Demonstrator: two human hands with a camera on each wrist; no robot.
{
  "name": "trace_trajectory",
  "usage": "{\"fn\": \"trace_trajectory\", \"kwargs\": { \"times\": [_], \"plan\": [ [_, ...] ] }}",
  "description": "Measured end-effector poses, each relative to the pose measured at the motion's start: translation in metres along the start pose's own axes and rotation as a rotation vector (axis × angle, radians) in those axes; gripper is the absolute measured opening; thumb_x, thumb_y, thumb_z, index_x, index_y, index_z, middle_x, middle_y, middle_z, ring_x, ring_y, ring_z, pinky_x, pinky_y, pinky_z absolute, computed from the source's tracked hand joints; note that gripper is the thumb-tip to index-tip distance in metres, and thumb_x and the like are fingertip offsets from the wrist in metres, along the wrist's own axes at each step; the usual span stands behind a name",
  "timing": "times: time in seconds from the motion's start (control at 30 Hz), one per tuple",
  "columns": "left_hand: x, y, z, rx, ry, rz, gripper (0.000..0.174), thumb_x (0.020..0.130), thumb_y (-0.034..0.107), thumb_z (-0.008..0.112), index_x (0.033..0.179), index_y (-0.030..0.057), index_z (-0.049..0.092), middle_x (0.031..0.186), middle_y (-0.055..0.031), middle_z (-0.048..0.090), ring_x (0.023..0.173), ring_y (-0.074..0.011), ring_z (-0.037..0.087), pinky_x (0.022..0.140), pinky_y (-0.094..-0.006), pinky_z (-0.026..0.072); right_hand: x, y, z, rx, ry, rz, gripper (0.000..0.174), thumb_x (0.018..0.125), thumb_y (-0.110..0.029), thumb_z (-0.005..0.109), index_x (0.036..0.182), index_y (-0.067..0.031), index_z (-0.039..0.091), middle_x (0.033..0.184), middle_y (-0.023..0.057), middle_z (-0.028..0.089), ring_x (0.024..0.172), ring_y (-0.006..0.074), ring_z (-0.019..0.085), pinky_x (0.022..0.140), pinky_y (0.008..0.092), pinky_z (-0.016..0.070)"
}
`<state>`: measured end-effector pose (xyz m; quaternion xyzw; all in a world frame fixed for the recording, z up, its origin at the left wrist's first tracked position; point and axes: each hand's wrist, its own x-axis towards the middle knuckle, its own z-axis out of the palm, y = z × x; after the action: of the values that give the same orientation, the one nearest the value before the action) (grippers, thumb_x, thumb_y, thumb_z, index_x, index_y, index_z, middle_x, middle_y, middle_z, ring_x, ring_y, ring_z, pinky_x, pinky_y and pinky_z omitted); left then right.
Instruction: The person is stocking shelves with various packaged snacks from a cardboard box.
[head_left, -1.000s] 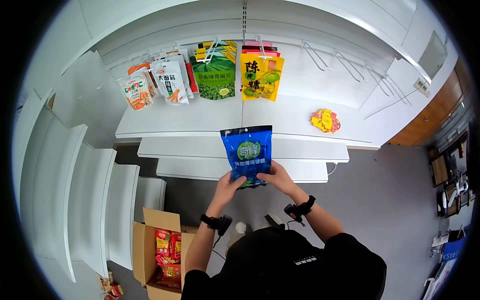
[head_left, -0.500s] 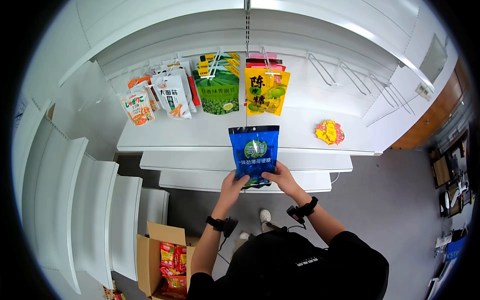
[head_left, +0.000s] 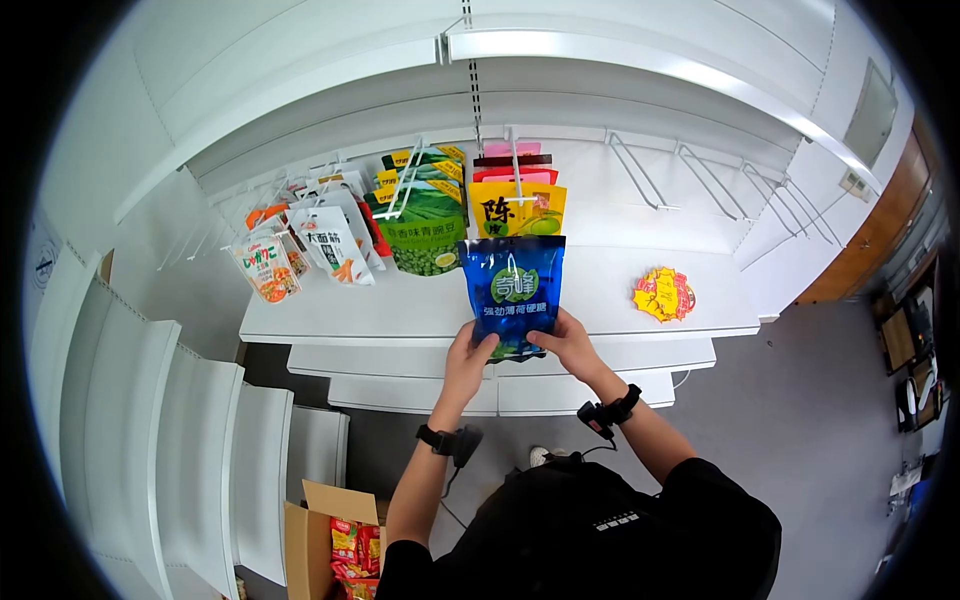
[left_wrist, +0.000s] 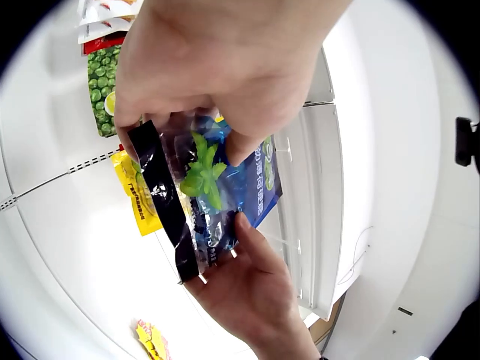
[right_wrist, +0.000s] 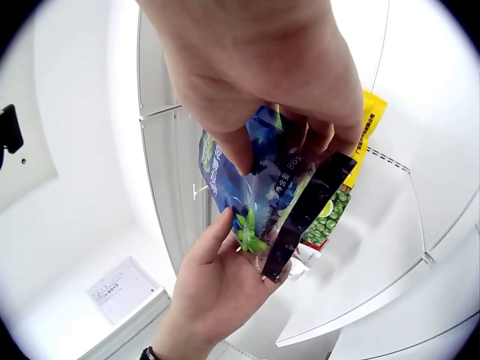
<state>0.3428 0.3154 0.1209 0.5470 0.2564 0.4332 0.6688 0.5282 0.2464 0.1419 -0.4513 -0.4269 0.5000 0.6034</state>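
Observation:
Both hands hold a blue bag of mint hard candy (head_left: pixel 515 290) upright in front of the shelf. My left hand (head_left: pixel 465 362) grips its lower left corner and my right hand (head_left: pixel 572 350) its lower right, thumbs on the printed front and fingers behind. In the left wrist view a green mint leaf print (left_wrist: pixel 202 176) shows near the bag's black bottom seal (left_wrist: pixel 166 199). Behind the bag's top edge, in the head view, hangs a yellow candy bag (head_left: pixel 545 205), its lower part covered. Left of it hang green pea snack bags (head_left: pixel 420 235) on a wire hook.
White and orange snack bags (head_left: pixel 265 268) hang farther left. Wire hooks (head_left: pixel 640 170) jut out at the right, above yellow-red price tags (head_left: pixel 663 294) on the shelf board (head_left: pixel 580 315). A cardboard box (head_left: pixel 308 555) of red packets stands on the floor at lower left.
The hands have carried the blue bag closer to the hanging bags, and its top now overlaps the yellow bag. Both hands keep the same hold. The head view has shifted, showing more upper shelf.

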Motion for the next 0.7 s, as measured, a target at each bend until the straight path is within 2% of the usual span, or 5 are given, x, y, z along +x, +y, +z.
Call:
{"fn": "trace_trajectory", "kwargs": {
  "times": [0.13,0.27,0.53,0.7],
  "plan": [
    [0.023,0.012,0.011,0.009,0.002,0.006,0.031,0.092,0.011,0.058,0.119,-0.0035,0.051,0.101,-0.0032,0.061,0.090,-0.0079,0.056,0.080,-0.0226,0.0451,0.022,-0.009,-0.014,0.006,-0.017,-0.008,0.036,0.084,0.000,0.063,0.118,-0.0015,0.051,0.105,0.0033,0.062,0.095,0.0104,0.057,0.083,0.0259,0.0468],
    [0.041,0.013,0.016,0.086,0.034,0.022,0.034,0.091,0.010,0.058,0.120,-0.0043,0.049,0.104,-0.0058,0.061,0.091,-0.0099,0.058,0.080,-0.0228,0.0463,0.037,-0.018,-0.022,0.018,-0.013,-0.044,0.037,0.084,0.000,0.063,0.119,-0.0017,0.051,0.107,0.0040,0.061,0.096,0.0105,0.057,0.083,0.0261,0.0467],
    [0.063,0.004,0.023,0.099,0.076,0.033,0.034,0.091,0.010,0.059,0.120,-0.0036,0.049,0.103,-0.0056,0.062,0.091,-0.0095,0.057,0.081,-0.0229,0.0455,0.060,-0.011,-0.043,-0.009,-0.046,-0.029,0.037,0.084,-0.001,0.064,0.119,-0.0016,0.051,0.107,0.0035,0.061,0.095,0.0105,0.057,0.082,0.0261,0.0474],
    [0.067,0.001,0.027,0.066,0.099,0.014,0.030,0.092,0.010,0.057,0.118,-0.0036,0.051,0.101,-0.0028,0.061,0.090,-0.0074,0.055,0.080,-0.0221,0.0443,0.066,-0.017,-0.046,0.000,-0.079,-0.031,0.039,0.084,0.000,0.064,0.120,-0.0020,0.050,0.107,0.0033,0.061,0.095,0.0103,0.058,0.082,0.0267,0.0484]
  ]
}}
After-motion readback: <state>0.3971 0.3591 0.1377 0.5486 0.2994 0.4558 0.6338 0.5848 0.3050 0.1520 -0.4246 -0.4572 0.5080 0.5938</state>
